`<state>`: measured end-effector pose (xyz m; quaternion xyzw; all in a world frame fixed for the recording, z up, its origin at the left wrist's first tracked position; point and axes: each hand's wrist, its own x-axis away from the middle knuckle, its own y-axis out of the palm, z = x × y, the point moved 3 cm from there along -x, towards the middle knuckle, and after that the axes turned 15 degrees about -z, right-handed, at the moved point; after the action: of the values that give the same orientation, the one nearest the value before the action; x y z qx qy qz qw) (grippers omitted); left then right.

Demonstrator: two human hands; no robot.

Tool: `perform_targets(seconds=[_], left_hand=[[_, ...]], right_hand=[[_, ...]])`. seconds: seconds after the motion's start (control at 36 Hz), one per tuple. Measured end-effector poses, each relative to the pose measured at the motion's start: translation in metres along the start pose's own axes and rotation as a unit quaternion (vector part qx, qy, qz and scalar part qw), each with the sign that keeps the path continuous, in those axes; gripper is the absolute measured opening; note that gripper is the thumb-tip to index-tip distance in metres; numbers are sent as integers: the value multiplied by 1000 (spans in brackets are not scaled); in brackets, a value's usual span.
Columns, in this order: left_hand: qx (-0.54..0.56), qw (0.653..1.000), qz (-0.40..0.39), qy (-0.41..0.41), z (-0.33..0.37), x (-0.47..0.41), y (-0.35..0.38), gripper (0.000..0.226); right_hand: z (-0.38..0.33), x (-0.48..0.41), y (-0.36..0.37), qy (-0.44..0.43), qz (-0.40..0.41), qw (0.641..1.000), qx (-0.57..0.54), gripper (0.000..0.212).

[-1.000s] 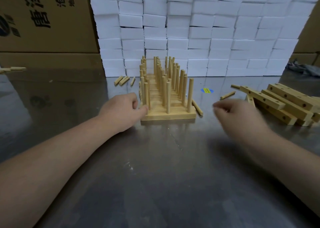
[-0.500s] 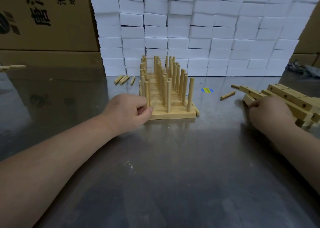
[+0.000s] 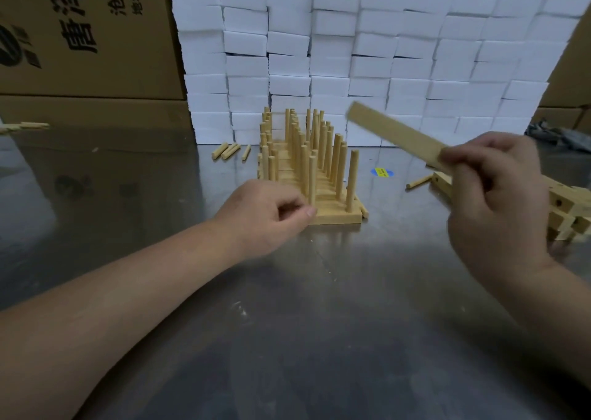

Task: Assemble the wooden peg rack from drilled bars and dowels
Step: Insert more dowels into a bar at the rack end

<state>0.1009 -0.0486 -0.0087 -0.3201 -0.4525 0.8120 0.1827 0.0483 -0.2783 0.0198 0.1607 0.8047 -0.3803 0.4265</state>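
The wooden peg rack (image 3: pixel 332 218) stands in the middle of the metal table, its joined bars filled with several upright dowels (image 3: pixel 352 180). My left hand (image 3: pixel 267 213) rests at the rack's near left corner, fingers curled against the base. My right hand (image 3: pixel 492 192) grips one end of a drilled bar (image 3: pixel 391 133) and holds it in the air, slanting up to the left, to the right of the rack. A pile of drilled bars (image 3: pixel 566 205) lies at the right edge, partly behind my right hand.
Loose dowels (image 3: pixel 227 151) lie behind the rack on the left, one dowel (image 3: pixel 419 182) lies to its right, another (image 3: pixel 364 211) by its right corner. A wall of white foam blocks (image 3: pixel 367 61) and cardboard boxes (image 3: pixel 80 36) close the back. A blue-yellow sticker (image 3: pixel 382 172) marks the table.
My right hand reached to the bar pile on the right, took one bar and lifted it up toward the rack. My left hand stayed at the rack's corner.
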Motion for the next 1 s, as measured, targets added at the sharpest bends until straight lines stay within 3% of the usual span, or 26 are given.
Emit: perform_targets(seconds=[0.11, 0.19, 0.36, 0.42, 0.5, 0.56, 0.64, 0.72, 0.81, 0.92, 1.0], left_hand=[[166, 983, -72, -18, 13, -6, 15, 37], [293, 954, -61, 20, 26, -7, 22, 32], [479, 877, -37, 3, 31, -6, 28, 27], [518, 855, -22, -9, 28, -7, 27, 25], [536, 843, -18, -46, 21, -6, 28, 20], [556, 827, -16, -84, 14, -6, 29, 30], [600, 792, -18, -110, 8, -8, 30, 40], [616, 780, -27, -110, 5, -10, 32, 49], [617, 780, -25, -106, 3, -11, 32, 56], [636, 763, -1, -117, -1, -14, 32, 54], [626, 771, -14, -117, -2, -16, 33, 60]], right_hand=[[-27, 18, 19, -89, -77, 992, -47, 23], [-35, 22, 29, -122, -139, 977, -108, 22], [-30, 25, 38, -98, -241, 952, -164, 29], [-28, 28, 42, -94, -279, 941, -165, 48], [-20, 25, 42, -25, -255, 958, -131, 46], [-10, 21, 41, 83, -231, 960, -134, 37], [13, 15, 43, 239, -203, 933, -174, 20], [34, 13, 49, 328, -165, 910, -194, 20], [47, 8, 56, 357, -179, 901, -170, 26], [56, -8, 68, 331, -298, 894, -46, 31], [61, -21, 79, 300, -374, 877, 33, 36]])
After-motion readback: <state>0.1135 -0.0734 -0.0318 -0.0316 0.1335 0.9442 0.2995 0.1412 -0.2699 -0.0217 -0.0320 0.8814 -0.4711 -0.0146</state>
